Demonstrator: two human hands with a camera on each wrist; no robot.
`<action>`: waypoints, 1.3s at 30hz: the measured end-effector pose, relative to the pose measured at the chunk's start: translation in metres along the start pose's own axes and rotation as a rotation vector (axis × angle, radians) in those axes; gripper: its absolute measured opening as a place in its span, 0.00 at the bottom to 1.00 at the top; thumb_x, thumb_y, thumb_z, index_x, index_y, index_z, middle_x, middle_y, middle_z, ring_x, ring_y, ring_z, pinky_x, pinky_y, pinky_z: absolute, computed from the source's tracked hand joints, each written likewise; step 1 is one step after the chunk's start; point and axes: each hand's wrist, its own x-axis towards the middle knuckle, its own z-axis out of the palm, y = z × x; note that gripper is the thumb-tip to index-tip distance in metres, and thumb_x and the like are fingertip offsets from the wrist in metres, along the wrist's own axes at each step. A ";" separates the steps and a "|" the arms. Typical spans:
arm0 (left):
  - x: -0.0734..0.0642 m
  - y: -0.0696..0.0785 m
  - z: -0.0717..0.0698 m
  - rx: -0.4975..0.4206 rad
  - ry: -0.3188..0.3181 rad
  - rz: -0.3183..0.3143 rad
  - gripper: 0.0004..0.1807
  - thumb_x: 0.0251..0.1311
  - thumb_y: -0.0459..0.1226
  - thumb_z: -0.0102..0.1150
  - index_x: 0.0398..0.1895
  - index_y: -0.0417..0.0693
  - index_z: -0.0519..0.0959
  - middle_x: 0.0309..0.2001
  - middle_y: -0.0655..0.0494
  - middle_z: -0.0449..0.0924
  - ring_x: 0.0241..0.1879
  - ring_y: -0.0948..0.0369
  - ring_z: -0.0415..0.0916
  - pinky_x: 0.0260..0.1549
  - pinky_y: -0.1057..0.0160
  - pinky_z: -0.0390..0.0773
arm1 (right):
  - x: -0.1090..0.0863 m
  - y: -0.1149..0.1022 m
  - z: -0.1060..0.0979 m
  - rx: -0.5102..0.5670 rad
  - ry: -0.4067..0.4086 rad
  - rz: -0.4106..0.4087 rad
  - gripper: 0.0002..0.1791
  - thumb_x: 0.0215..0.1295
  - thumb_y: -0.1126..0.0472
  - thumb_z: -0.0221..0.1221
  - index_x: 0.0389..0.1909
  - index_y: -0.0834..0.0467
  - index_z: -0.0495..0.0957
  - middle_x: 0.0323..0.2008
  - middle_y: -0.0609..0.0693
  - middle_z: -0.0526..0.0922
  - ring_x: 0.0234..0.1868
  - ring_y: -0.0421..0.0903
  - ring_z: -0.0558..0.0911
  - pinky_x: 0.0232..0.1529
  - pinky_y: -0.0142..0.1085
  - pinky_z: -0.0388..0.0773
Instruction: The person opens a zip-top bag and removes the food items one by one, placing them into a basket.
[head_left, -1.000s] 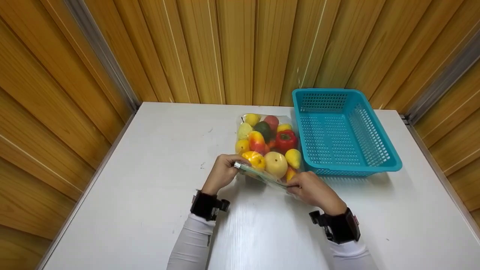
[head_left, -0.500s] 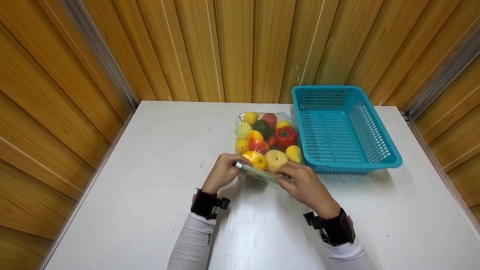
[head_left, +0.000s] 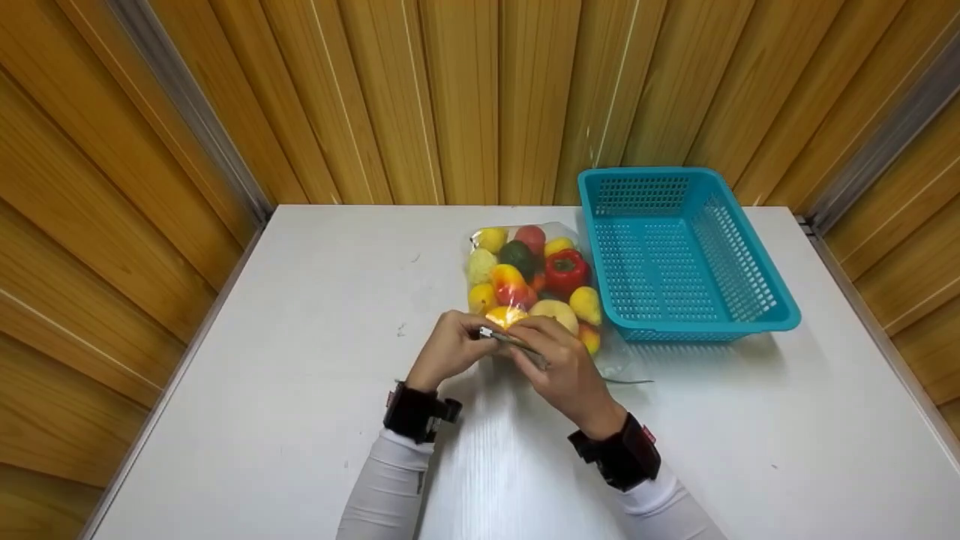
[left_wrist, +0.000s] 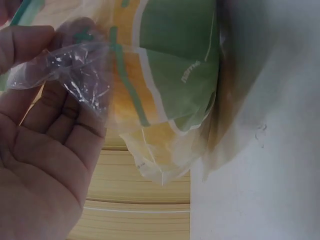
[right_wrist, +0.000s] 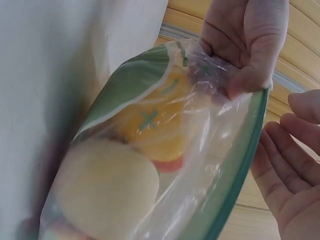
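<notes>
A clear zip bag (right_wrist: 215, 145) full of colourful fruit and vegetables lies in front of me, its green-edged mouth lifted toward me. My left hand (head_left: 450, 345) pinches the left end of that mouth between thumb and fingers, beside a small white slider (head_left: 486, 331). My right hand (head_left: 566, 367) is close beside it at the same edge. In the right wrist view its thumb and fingers stand apart, fingertips right at the green strip (right_wrist: 255, 135). Inside are a red bell pepper (head_left: 567, 271), a dark green avocado-like piece (head_left: 517, 259) and a pale round fruit (right_wrist: 107, 187).
A turquoise perforated basket (head_left: 690, 328) stands on the white table (head_left: 337, 300) just right of the bag. Wood-look panels (head_left: 465, 97) rise behind the table and at both sides. The bag's right corner trails on the tabletop near the basket.
My right hand has let go of the right end of the bag's mouth and moved left along the edge to beside my left hand. The bag's right corner has dropped. The left hand keeps its hold.
</notes>
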 end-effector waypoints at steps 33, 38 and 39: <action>0.001 0.001 0.003 -0.039 -0.207 0.048 0.06 0.62 0.29 0.68 0.39 0.35 0.90 0.38 0.44 0.90 0.36 0.67 0.80 0.39 0.70 0.80 | -0.003 0.013 0.018 -0.056 0.022 -0.057 0.03 0.67 0.72 0.64 0.38 0.62 0.83 0.36 0.54 0.82 0.39 0.49 0.82 0.41 0.41 0.82; 0.001 0.001 0.003 -0.036 -0.190 0.038 0.06 0.62 0.28 0.67 0.39 0.35 0.90 0.38 0.44 0.90 0.36 0.67 0.80 0.40 0.69 0.81 | -0.002 0.015 0.016 -0.068 0.004 -0.059 0.05 0.64 0.73 0.66 0.37 0.62 0.82 0.34 0.52 0.80 0.37 0.48 0.80 0.39 0.40 0.80; 0.000 0.001 0.003 -0.031 -0.186 0.037 0.06 0.63 0.27 0.67 0.40 0.35 0.90 0.38 0.44 0.90 0.36 0.67 0.80 0.40 0.69 0.81 | -0.002 0.015 0.015 -0.069 -0.002 -0.059 0.05 0.64 0.73 0.66 0.37 0.62 0.82 0.34 0.52 0.80 0.36 0.48 0.80 0.38 0.40 0.80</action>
